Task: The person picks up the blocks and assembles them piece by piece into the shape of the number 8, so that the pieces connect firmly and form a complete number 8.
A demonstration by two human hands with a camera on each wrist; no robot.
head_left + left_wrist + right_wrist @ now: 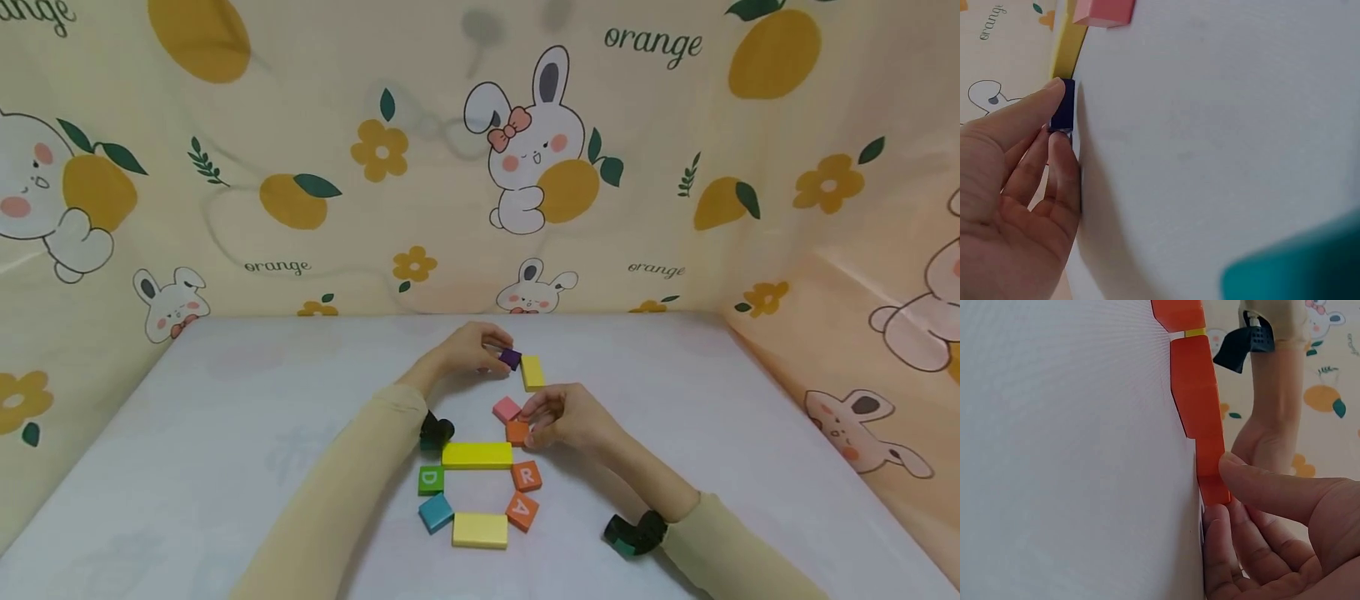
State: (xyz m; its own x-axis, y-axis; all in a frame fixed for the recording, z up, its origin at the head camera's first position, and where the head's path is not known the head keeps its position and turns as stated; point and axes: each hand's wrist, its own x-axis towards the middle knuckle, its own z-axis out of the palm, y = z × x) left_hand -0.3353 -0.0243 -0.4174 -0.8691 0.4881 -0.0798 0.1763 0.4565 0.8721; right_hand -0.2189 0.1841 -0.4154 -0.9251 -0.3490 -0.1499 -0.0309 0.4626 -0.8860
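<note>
In the head view my left hand [467, 350] pinches a small dark purple block [510, 358] between thumb and fingers. That block meets the upper end of a pale yellow block [532, 372]; in the left wrist view it looks dark blue [1066, 106]. Nearer to me, my right hand [577, 421] pinches an orange block [517, 432] by its right side, with the thumb on top in the right wrist view. A pink block [506, 408] sits just beyond the orange one, partly beside my right fingertips. Both blocks stay at table level.
A ring of blocks lies nearer: a long yellow block [477, 456], green D block [431, 481], blue block [436, 513], pale yellow block [480, 531], orange A block [522, 511] and orange R block [527, 476]. Black wrist devices [635, 533] hang close to the table. A patterned cloth [450, 200] stands behind.
</note>
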